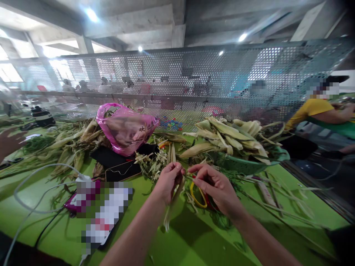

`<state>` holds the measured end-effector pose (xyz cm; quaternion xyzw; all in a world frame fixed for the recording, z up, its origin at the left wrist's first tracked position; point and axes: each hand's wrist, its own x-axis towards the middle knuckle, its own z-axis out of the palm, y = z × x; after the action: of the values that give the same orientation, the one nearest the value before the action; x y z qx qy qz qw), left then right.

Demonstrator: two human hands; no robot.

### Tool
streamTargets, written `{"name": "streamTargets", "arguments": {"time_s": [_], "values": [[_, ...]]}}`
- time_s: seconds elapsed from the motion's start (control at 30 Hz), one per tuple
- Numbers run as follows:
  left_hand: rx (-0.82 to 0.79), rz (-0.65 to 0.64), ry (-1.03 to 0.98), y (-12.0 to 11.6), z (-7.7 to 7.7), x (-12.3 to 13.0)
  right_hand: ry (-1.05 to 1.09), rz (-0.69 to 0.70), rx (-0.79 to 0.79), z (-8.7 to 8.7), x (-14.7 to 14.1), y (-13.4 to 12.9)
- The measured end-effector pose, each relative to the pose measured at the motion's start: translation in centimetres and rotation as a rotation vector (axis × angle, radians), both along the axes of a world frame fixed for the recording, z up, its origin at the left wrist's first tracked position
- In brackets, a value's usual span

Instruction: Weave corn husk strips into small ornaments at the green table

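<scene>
My left hand (169, 181) is closed around a bundle of pale corn husk strips (172, 211), whose ends stick out above and below the fist. Close beside it on the right, my right hand (215, 185) has its thumb and forefinger drawn together. A thin strand seems to run between the two hands, but what the right fingers pinch is too small to make out. Scissors (203, 201) with yellow and red handles show just under the right hand, partly hidden by it. Cut husk pieces (152, 164) are heaped behind my left hand.
A green basket (249, 166) overflows with corn husks (233, 135). A pink plastic bag (126, 129), a dark phone (122, 172), another phone (111, 216) and a purple power strip (71, 203) with cables stand left. A perforated metal screen (177, 74) runs behind. Another person's hand (9, 142) reaches in left.
</scene>
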<state>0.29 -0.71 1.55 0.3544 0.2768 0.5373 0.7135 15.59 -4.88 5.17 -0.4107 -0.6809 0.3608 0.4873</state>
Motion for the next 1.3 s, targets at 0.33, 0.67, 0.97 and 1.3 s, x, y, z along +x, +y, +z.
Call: {"name": "streamTargets", "arguments": {"time_s": [0.33, 0.67, 0.97, 1.3], "values": [[0.167, 0.149, 0.324, 0.3, 0.0, 0.6, 0.028, 0.07, -0.132, -0.2, -0.6, 0.6], [0.263, 0.153, 0.251, -0.2, 0.7, 0.2, 0.332, -0.045, -0.442, -1.5, -0.8, 1.3], [0.169, 0.099, 0.238, -0.5, 0.9, 0.2, 0.409, -0.084, -0.483, -2.2, -0.3, 1.6], [0.084, -0.15, 0.28, -1.0, 1.3, 0.4, 0.443, -0.061, -0.419, -2.1, 0.6, 2.0]]}}
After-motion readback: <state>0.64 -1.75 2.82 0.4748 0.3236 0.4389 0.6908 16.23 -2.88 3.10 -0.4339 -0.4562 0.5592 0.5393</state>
